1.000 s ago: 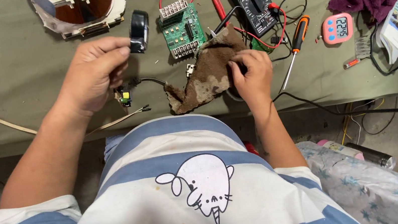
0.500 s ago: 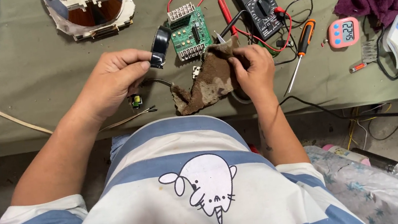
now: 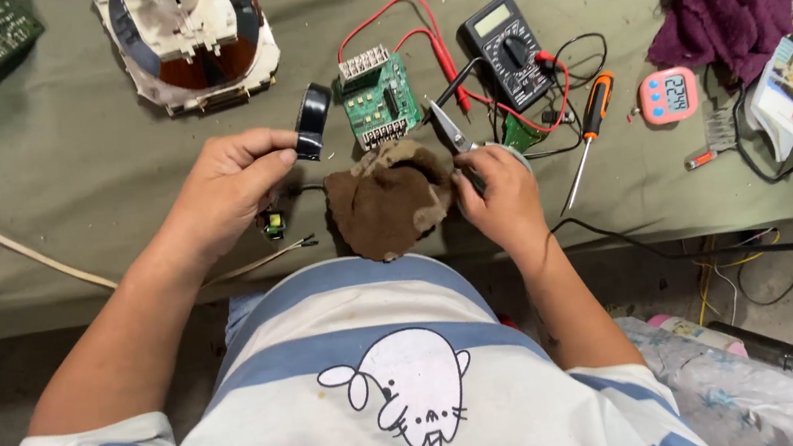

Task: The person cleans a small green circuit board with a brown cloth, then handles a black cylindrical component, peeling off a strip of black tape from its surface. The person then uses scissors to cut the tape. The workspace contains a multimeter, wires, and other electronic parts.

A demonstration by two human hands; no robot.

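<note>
both hands grip: left hand (image 3: 231,188) pinches black tape roll (image 3: 311,123), right hand (image 3: 499,195) pliers (image 3: 450,128) (brown rag (image 3: 389,204) between).

Your left hand (image 3: 229,188) pinches a black roll of tape (image 3: 311,120) above the green cloth-covered table (image 3: 60,194). Your right hand (image 3: 499,195) holds small metal pliers (image 3: 451,129) and touches a brown rag (image 3: 389,202). A little green circuit board (image 3: 379,99) lies just behind.
</note>
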